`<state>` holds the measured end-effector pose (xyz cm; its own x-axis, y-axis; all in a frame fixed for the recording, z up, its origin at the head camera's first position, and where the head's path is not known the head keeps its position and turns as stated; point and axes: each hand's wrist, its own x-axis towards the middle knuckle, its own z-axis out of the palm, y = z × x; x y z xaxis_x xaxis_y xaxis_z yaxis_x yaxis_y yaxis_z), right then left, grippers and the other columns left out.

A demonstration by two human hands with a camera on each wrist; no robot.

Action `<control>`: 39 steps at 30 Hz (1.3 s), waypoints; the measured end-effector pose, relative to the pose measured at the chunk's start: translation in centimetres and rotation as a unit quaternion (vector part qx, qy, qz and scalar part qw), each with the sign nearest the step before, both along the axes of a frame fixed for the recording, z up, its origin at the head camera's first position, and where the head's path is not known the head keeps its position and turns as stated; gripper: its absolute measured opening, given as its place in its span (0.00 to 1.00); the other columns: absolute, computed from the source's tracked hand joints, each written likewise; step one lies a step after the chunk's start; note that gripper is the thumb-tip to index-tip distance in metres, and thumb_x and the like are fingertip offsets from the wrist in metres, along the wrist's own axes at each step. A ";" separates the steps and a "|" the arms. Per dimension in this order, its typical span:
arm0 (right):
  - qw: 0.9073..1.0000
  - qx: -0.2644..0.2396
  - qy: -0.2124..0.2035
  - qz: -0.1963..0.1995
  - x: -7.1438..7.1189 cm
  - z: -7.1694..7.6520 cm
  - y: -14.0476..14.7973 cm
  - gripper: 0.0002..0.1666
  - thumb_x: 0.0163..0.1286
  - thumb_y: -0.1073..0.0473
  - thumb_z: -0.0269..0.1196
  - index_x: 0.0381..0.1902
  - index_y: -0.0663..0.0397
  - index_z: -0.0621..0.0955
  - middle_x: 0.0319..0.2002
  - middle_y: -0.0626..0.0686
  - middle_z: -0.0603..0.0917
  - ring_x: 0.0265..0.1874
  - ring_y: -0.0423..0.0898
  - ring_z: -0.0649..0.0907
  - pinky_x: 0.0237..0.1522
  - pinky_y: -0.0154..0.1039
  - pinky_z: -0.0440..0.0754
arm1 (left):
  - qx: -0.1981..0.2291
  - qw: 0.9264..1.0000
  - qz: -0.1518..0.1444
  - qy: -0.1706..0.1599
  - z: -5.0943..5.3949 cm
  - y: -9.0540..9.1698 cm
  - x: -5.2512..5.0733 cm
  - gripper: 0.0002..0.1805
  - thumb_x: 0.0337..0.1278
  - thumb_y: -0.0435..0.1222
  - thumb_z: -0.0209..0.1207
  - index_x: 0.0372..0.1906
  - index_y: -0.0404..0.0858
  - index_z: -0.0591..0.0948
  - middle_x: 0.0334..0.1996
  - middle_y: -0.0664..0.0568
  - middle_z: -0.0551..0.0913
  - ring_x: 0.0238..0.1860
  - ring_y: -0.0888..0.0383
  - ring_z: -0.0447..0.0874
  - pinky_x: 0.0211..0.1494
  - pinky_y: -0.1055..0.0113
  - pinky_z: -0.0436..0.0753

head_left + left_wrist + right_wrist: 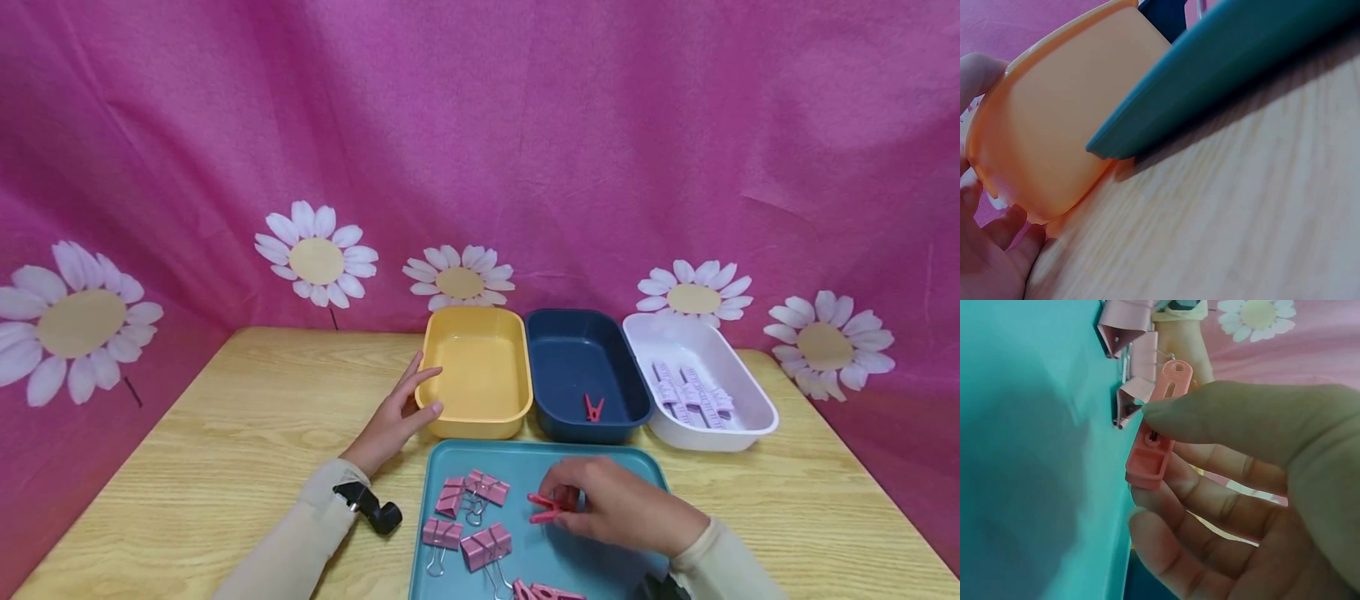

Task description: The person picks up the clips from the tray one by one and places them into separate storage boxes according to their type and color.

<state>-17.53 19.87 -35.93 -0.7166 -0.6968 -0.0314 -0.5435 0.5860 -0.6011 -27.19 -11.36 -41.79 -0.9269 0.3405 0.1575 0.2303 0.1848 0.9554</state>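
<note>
R hand (pixel 618 504) pinches a red clothespin (pixel 1147 460) btwn thumb & fingers, over the teal tray (pixel 555 468), right of its middle; pin looks up off the tray floor. L hand (pixel 393 421) has fingers spread, holding nothing, resting at the yellow bin's (pixel 480 367) left rim.

Key relation: navy bin (pixel 577 358) sits just past the tray's far edge, straight ahead of R hand & slightly right of the held pin. Pin's long axis runs abt sideways, roughly parallel to that far edge, prongs toward the tray's left edge. R hand is clearly the nearer one; the yellow bin stands btwn L hand & navy bin.

One red pin (pixel 593 409) lies in navy bin, near end. More red pins (pixel 551 592) at bottom of view, partly cut off. Four pink binder clips (pixel 487 546) in the tray's left half. White bin (pixel 675 337) near the table's (pixel 262 417) right edge, w/ lilac ruler-marked strips (pixel 701 400).
</note>
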 end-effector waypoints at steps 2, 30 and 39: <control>1.000 -0.004 0.007 0.001 -0.2 0.1 0.1 0.09 0.62 0.58 0.68 0.41 0.44 0.82 0.29 0.35 0.78 0.28 0.34 0.77 0.30 0.30 0.80 | 0.005 1.000 0.000 0.006 -0.8 -0.1 -0.5 0.30 0.65 0.41 0.59 0.71 0.49 0.66 0.77 0.59 0.38 0.76 0.51 0.41 0.73 0.55 0.55; 0.995 -0.038 0.054 -0.069 -3.1 2.8 0.5 0.13 0.60 0.59 0.70 0.43 0.46 0.83 0.30 0.38 0.82 0.29 0.38 0.80 0.30 0.33 0.82 | 0.004 1.000 0.010 0.007 -1.6 -0.2 -1.1 0.30 0.62 0.47 0.61 0.69 0.57 0.67 0.76 0.66 0.40 0.76 0.56 0.43 0.73 0.59 0.57; 0.992 -0.036 0.054 -0.110 -4.0 3.4 0.8 0.13 0.61 0.55 0.70 0.44 0.44 0.83 0.31 0.40 0.82 0.30 0.40 0.81 0.32 0.34 0.83 | 0.004 1.000 0.006 0.007 -1.9 -0.3 -1.1 0.30 0.63 0.47 0.60 0.68 0.57 0.67 0.77 0.66 0.39 0.76 0.55 0.42 0.73 0.58 0.57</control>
